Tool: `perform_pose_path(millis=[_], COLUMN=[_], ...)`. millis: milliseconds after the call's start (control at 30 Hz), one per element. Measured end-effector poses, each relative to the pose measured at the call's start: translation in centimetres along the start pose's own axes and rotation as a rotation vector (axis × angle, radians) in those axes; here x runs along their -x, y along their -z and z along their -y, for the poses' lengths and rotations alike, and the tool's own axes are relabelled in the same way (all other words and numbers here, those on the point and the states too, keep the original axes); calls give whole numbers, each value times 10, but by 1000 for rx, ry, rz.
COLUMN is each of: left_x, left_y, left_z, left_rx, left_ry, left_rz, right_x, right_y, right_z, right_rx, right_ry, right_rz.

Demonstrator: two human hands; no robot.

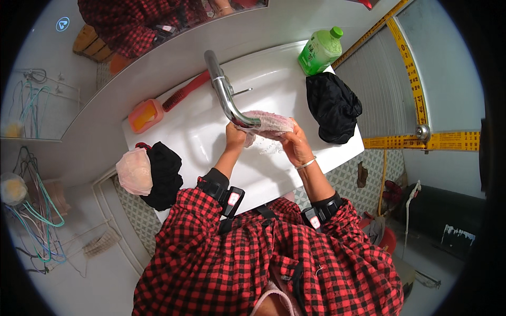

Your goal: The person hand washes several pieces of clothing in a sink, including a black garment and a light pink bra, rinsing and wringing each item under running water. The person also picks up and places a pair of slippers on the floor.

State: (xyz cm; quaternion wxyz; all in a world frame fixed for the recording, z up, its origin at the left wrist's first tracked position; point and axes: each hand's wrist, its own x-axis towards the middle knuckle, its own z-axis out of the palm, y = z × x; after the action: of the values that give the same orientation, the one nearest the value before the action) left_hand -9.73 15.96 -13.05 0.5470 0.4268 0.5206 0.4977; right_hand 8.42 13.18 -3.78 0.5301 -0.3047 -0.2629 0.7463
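A wet, pale pink cloth [272,123] is stretched between my two hands over the white basin [189,177], just beneath the spout of the chrome faucet [227,94]. My left hand [235,138] grips its left end, partly behind the spout. At the cloth's right end, my right hand [296,143] holds it between thumb and fingers. Splashing water shows below the cloth. Crumpled black fabric [332,106] lies on the basin's right side. Another black cloth [161,175] and a pale pink fabric piece [134,172] rest at the left edge.
A red-handled brush [185,91] and a pink soap dish [145,115] with yellow soap lie along the basin's back left rim. A green plastic bottle [320,50] stands at the back right corner. A mirror [71,79] hangs behind; hangers [39,205] are at far left.
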Motion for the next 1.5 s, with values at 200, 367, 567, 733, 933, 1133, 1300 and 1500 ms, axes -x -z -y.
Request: perform_pose_path(millis=[200, 367, 567, 733, 933, 1133, 1300, 1500], left_x=[5, 18, 20, 21, 35, 46, 49, 66], left_y=[-41, -57, -45, -30, -22, -31, -2, 27], left_z=[-45, -58, -51, -56, -93, -87, -65, -69], left_rx=[0, 180, -636, -233, -64, 686, 692, 798], left_ry=[-143, -109, -383, -401, -175, 131, 160, 120], left_rz=[-187, 9, -83, -89, -157, -226, -186, 358], right_x=[-4, -18, -15, -26, -33, -31, -41, -46], right_y=[33, -4, -79, -89, -40, -25, -24, -23], right_z=[-11, 7, 56, 40, -9, -72, -85, -76], right_rx=[26, 928, 1374, 1275, 613, -541, -433, -98], right_ry=[-416, 444, 645, 540, -218, -517, -298, -26], right_rz=[-312, -239, 261, 400, -215, -4, -217, -439])
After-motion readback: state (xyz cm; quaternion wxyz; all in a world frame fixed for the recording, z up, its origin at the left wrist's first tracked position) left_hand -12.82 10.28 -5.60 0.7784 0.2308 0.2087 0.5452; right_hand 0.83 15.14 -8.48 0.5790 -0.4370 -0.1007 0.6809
